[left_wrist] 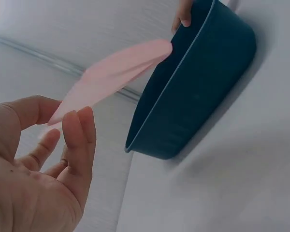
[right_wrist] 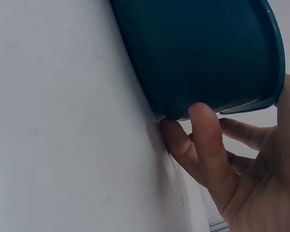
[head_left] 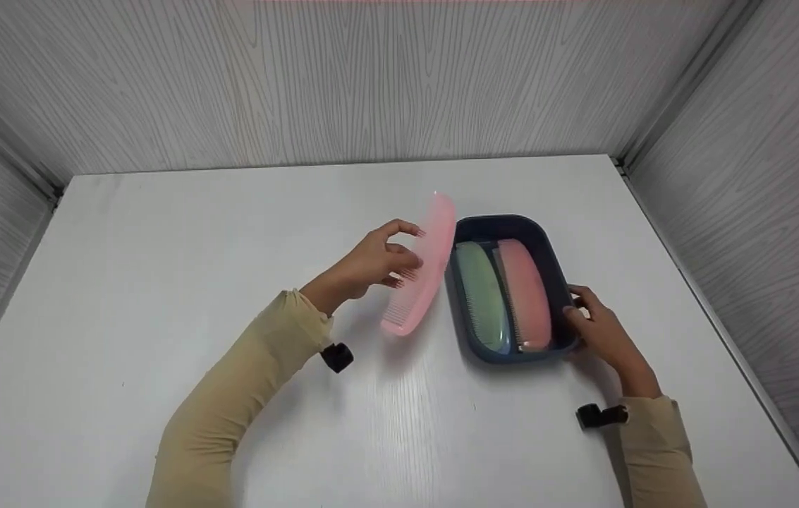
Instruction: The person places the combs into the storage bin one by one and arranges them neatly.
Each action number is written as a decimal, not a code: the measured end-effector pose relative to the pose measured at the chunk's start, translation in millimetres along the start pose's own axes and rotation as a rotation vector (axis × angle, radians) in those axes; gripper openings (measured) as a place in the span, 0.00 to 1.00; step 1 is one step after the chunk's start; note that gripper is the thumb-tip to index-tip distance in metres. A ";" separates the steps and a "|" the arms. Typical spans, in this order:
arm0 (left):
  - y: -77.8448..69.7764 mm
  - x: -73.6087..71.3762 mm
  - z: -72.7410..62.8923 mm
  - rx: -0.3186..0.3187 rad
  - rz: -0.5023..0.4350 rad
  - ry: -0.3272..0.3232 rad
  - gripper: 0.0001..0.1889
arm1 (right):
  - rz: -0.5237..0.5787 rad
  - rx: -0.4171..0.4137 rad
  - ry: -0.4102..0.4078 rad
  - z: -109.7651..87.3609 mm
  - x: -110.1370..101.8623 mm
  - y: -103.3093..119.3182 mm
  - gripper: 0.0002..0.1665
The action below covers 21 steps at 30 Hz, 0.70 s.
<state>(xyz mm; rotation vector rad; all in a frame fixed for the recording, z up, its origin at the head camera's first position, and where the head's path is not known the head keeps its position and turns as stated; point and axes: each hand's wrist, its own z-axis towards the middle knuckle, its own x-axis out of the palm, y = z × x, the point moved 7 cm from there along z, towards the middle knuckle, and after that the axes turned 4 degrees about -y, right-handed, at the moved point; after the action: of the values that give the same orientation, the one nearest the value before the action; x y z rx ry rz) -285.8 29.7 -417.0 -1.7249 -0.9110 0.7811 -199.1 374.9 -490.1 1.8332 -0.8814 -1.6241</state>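
Observation:
My left hand [head_left: 374, 259] pinches a pink comb [head_left: 433, 247] by its toothed side, just left of a dark blue bin [head_left: 512, 358]. In the left wrist view the comb [left_wrist: 116, 70] slants up from the fingertips, its far end overlapping the bin's rim. Inside the bin lie a green comb [head_left: 482, 293] and another pink comb [head_left: 527, 293], side by side. At the bin's near right corner my right hand [head_left: 600, 330] grips the wall, thumb over the rim. The right wrist view shows its other fingers against the outside of the bin [right_wrist: 208, 53].
The bin stands on a white table [head_left: 230, 219], right of the middle. A grey wood-grain panel [head_left: 343, 85] rises behind the table, and another side panel [head_left: 766, 162] stands on the right. Black wrist cameras [head_left: 336, 357] sit at both sleeves.

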 end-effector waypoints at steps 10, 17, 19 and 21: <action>-2.3 35.8 -0.8 -0.013 -0.066 0.033 0.24 | -0.002 0.019 0.023 0.6 3.4 -5.2 0.31; 0.3 60.4 10.1 0.007 -0.122 0.043 0.25 | -0.005 0.002 0.040 0.0 3.4 -1.4 0.30; 3.0 67.0 13.2 0.005 -0.136 0.049 0.25 | -0.020 -0.010 0.033 0.1 2.9 0.7 0.29; 7.0 72.6 16.7 0.000 -0.142 0.050 0.26 | -0.029 -0.017 0.033 0.8 3.3 1.9 0.29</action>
<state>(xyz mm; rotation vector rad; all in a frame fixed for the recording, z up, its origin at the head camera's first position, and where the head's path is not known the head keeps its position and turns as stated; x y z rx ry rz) -261.3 98.0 -434.9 -1.6527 -0.9870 0.6420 -199.9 371.2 -490.9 1.8636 -0.8274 -1.6102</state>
